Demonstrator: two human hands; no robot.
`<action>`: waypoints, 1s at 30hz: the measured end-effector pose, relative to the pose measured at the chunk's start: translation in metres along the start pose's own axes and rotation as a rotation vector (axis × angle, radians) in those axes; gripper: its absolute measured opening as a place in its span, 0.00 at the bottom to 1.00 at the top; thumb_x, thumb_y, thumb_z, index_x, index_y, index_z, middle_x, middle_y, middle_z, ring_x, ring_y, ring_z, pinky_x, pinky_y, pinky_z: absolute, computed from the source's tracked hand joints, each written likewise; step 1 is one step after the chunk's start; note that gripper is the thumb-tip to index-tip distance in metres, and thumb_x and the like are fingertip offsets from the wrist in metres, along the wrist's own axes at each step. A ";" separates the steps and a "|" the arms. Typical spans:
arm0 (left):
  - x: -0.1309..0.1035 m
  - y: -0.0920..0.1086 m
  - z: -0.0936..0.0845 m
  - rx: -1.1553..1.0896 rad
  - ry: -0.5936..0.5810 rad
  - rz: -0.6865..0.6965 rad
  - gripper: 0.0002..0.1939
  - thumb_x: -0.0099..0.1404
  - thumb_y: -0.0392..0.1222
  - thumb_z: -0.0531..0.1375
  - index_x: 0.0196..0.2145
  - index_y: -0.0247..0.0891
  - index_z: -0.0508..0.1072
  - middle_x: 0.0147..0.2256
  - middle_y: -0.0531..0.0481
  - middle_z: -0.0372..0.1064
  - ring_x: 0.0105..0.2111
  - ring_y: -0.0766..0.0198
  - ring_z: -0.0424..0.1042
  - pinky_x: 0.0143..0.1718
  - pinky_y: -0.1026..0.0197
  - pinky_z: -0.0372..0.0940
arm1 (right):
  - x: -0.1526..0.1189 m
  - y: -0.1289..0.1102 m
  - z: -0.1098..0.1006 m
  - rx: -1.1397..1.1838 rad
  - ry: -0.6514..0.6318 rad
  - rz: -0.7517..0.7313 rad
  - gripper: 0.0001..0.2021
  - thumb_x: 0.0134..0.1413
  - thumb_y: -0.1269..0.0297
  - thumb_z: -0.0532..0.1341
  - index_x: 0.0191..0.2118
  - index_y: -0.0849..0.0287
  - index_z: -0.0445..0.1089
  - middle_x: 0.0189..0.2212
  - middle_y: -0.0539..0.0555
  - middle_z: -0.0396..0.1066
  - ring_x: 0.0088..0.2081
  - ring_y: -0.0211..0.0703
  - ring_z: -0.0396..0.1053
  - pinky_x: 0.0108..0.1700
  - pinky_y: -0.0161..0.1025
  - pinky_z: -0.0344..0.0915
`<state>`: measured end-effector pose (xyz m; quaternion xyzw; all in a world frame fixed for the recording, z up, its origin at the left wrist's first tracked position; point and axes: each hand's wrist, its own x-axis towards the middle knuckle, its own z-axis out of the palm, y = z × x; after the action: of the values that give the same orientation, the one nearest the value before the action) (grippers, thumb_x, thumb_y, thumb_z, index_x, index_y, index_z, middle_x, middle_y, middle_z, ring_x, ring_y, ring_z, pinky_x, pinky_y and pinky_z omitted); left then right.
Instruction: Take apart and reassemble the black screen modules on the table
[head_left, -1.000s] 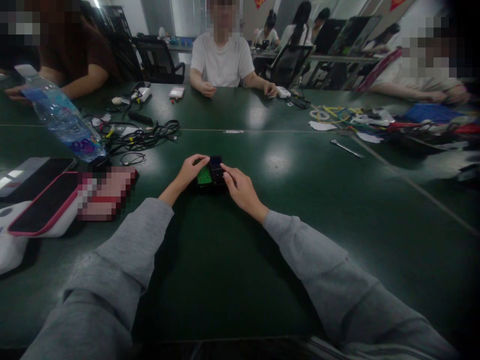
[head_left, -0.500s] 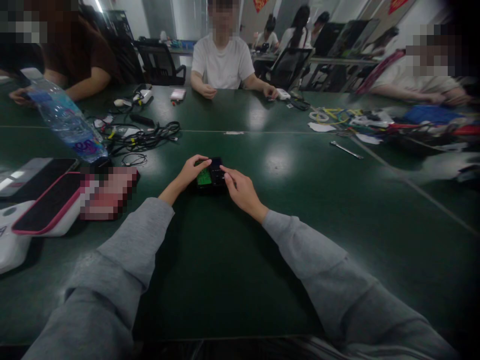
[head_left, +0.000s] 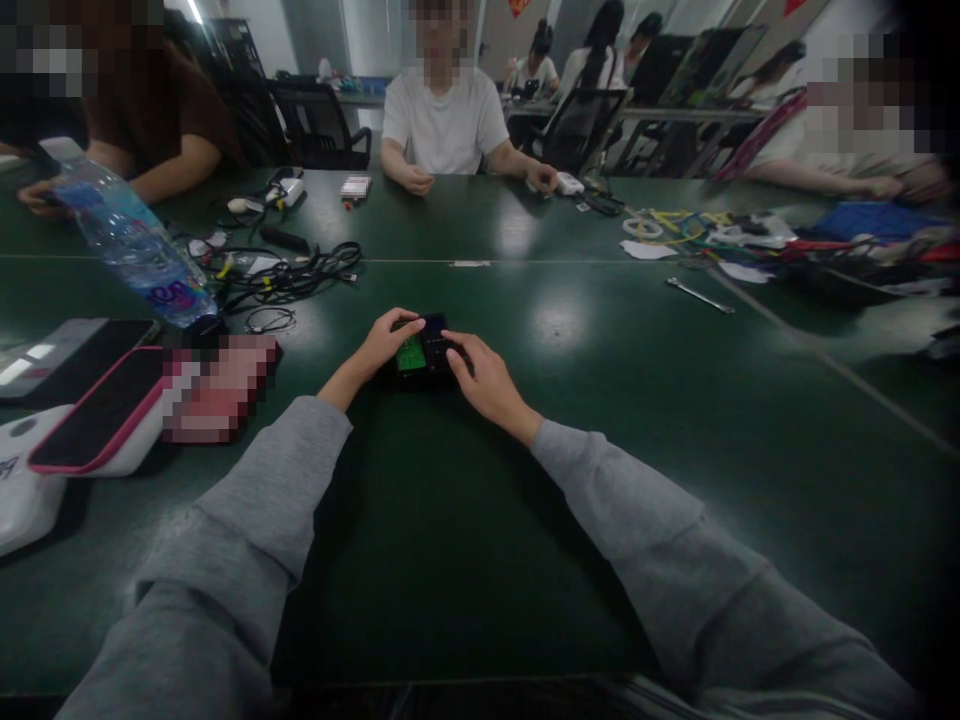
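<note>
A small black box-like device (head_left: pixel 436 345) lies on the dark green table in front of me. Its left part shows a bright green area with fine markings, perhaps a circuit board (head_left: pixel 411 354); the right part is dark. My left hand (head_left: pixel 386 338) grips it from the far left, thumb over the top edge and fingers behind. At the right side my right hand (head_left: pixel 486 372) holds its edge between forefinger and thumb, the other fingers curled below and partly hidden.
To the left stand a tilted water bottle (head_left: pixel 135 235), phones (head_left: pixel 101 410), a red item (head_left: pixel 225 385) and a white case (head_left: pixel 26 480). Black cables (head_left: pixel 300 275) lie beyond. A wrench (head_left: pixel 701 296) and a pile of wires (head_left: pixel 750 235) are at the right. People sit across the table.
Both hands stay at the device with almost no movement; the right forefinger and thumb have shifted very slightly. The view has moved a little.
</note>
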<state>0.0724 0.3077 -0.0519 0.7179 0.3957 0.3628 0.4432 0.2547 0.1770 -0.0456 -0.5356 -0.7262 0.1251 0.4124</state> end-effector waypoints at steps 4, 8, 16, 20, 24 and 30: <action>0.001 -0.002 0.001 -0.019 0.003 0.009 0.18 0.61 0.53 0.62 0.42 0.38 0.73 0.45 0.46 0.72 0.46 0.58 0.69 0.50 0.54 0.63 | 0.000 -0.002 -0.001 0.010 -0.009 0.012 0.19 0.71 0.53 0.48 0.60 0.53 0.61 0.53 0.58 0.67 0.51 0.51 0.68 0.52 0.52 0.69; 0.001 0.000 0.001 -0.007 0.005 0.008 0.16 0.62 0.52 0.61 0.42 0.38 0.73 0.44 0.46 0.72 0.45 0.58 0.70 0.50 0.54 0.63 | 0.000 -0.001 0.000 0.020 -0.019 0.021 0.19 0.70 0.53 0.48 0.60 0.53 0.60 0.54 0.59 0.66 0.52 0.51 0.68 0.53 0.53 0.68; 0.004 -0.002 0.002 -0.019 -0.034 0.030 0.17 0.62 0.53 0.60 0.43 0.39 0.72 0.46 0.45 0.72 0.47 0.57 0.69 0.51 0.54 0.63 | 0.002 0.000 0.003 0.009 0.002 -0.005 0.17 0.70 0.58 0.50 0.59 0.56 0.61 0.53 0.59 0.65 0.53 0.51 0.66 0.56 0.52 0.65; 0.002 -0.002 0.002 -0.024 -0.019 0.035 0.17 0.62 0.53 0.61 0.43 0.39 0.73 0.45 0.46 0.72 0.46 0.58 0.70 0.50 0.55 0.63 | 0.002 -0.001 0.002 0.013 -0.006 0.011 0.17 0.70 0.57 0.49 0.59 0.55 0.60 0.53 0.59 0.65 0.52 0.52 0.67 0.55 0.53 0.66; 0.000 -0.001 0.003 -0.052 0.003 0.024 0.15 0.64 0.52 0.59 0.41 0.39 0.74 0.42 0.47 0.73 0.43 0.59 0.70 0.48 0.56 0.64 | 0.001 -0.002 0.002 0.021 -0.018 0.029 0.17 0.70 0.57 0.49 0.59 0.54 0.60 0.54 0.59 0.64 0.52 0.52 0.67 0.54 0.54 0.67; -0.002 0.002 0.004 -0.099 0.012 -0.020 0.14 0.66 0.52 0.57 0.37 0.39 0.73 0.36 0.49 0.71 0.38 0.60 0.70 0.43 0.57 0.65 | 0.001 -0.002 0.002 0.029 -0.027 0.035 0.17 0.70 0.57 0.48 0.60 0.54 0.59 0.55 0.59 0.64 0.52 0.52 0.67 0.53 0.53 0.67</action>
<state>0.0753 0.3043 -0.0516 0.6890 0.3871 0.3818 0.4793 0.2525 0.1774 -0.0453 -0.5402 -0.7205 0.1500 0.4081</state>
